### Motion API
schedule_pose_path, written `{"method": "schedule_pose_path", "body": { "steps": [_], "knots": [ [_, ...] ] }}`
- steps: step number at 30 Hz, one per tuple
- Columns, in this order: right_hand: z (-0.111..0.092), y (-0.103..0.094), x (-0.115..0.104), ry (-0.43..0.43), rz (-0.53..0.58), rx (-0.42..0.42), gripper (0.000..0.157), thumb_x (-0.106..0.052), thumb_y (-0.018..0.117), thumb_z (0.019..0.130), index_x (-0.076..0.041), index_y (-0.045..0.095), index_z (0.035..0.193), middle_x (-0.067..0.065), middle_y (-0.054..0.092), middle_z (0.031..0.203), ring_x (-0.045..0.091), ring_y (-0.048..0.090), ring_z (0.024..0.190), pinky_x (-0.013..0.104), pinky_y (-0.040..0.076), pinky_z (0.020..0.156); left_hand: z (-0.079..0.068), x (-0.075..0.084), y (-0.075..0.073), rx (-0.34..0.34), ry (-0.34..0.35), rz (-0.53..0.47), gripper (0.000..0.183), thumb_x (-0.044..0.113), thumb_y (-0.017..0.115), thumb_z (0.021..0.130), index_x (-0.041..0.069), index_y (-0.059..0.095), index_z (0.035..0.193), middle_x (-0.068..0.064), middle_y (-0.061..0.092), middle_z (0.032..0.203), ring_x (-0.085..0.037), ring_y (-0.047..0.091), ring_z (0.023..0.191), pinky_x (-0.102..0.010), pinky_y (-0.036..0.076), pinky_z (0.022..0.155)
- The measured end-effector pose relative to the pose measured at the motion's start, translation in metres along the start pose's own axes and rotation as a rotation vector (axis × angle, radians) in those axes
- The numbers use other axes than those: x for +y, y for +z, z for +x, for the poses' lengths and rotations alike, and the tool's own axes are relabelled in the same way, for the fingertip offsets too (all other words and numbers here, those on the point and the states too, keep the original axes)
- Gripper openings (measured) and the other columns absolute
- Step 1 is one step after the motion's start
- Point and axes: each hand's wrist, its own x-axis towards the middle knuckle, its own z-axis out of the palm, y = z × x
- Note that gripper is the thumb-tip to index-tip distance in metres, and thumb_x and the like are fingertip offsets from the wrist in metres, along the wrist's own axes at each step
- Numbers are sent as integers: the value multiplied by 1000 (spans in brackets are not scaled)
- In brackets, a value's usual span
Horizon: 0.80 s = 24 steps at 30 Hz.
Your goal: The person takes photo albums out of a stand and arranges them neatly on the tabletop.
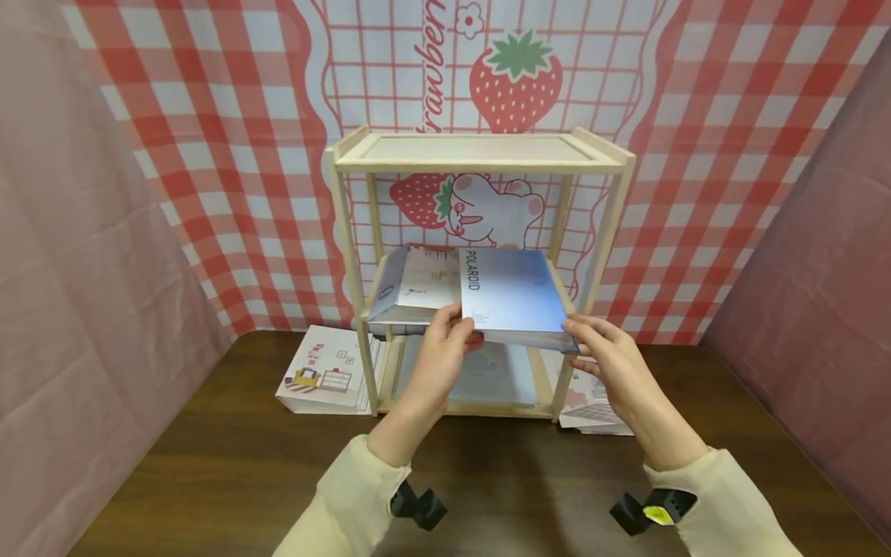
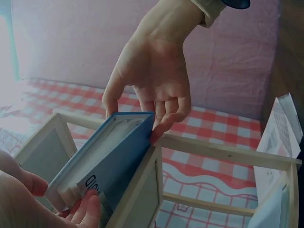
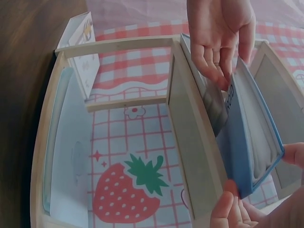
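Both hands hold a blue-and-white photo album [image 1: 518, 290] marked POLAROID, over the middle board of a small wooden shelf [image 1: 480, 165]. My left hand [image 1: 445, 352] grips its near left corner, thumb on the cover and fingers beneath. At the near right corner, my right hand [image 1: 612, 360] pinches the edge between thumb and fingers. White page edges of the album [image 2: 114, 133] show in the left wrist view. A second album [image 1: 431, 282], with a pale printed cover, lies on the same board to its left.
A pale blue album [image 1: 497, 375] lies on the bottom board. Stacked white books stand on the wooden table [image 1: 466, 480] beside the shelf, one pile [image 1: 327, 371] left and another [image 1: 592, 406] right. A checked strawberry cloth [image 1: 223, 155] hangs close behind.
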Motion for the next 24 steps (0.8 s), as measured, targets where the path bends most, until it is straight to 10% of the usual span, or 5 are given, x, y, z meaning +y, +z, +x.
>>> {"method": "schedule_pose_path", "body": {
  "steps": [24],
  "knots": [
    [-7, -9, 17, -14, 94, -119, 65, -19, 58, 89, 12, 24, 134, 6, 52, 108, 6, 62, 84, 26, 52, 79, -5, -13, -3, -61, -40, 86, 38, 4, 47, 86, -6, 45, 123, -18, 52, 108, -20, 52, 90, -33, 50, 83]
  ]
}}
